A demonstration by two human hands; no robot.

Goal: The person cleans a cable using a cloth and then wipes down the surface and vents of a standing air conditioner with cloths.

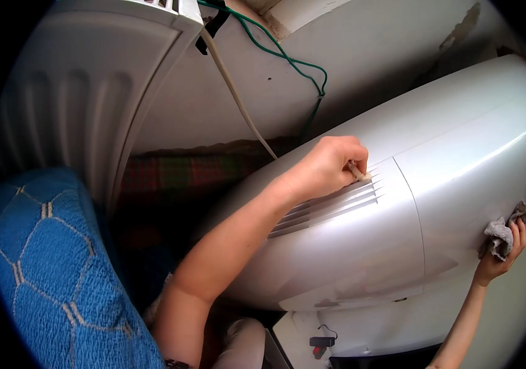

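A large glossy silver casing [392, 246] with a curved surface fills the middle and right of the head view. Slatted vents [330, 208] run along its left part. My left hand [335, 161] is closed in a pinch over the upper right end of these slats. Between its fingers is a small pale stick-like thing [359, 173], its tip at the slats; its exact kind is unclear. On the far right, my right hand [502, 255] grips a crumpled grey cloth [498, 238] close against the casing's lower right surface.
A white ribbed panel [84, 92] stands at upper left, above a blue patterned towel-like cover [41, 246]. A green cord [287, 58] and a pale cable [232, 89] hang by the wall. A small dark device [321, 341] shows at the bottom.
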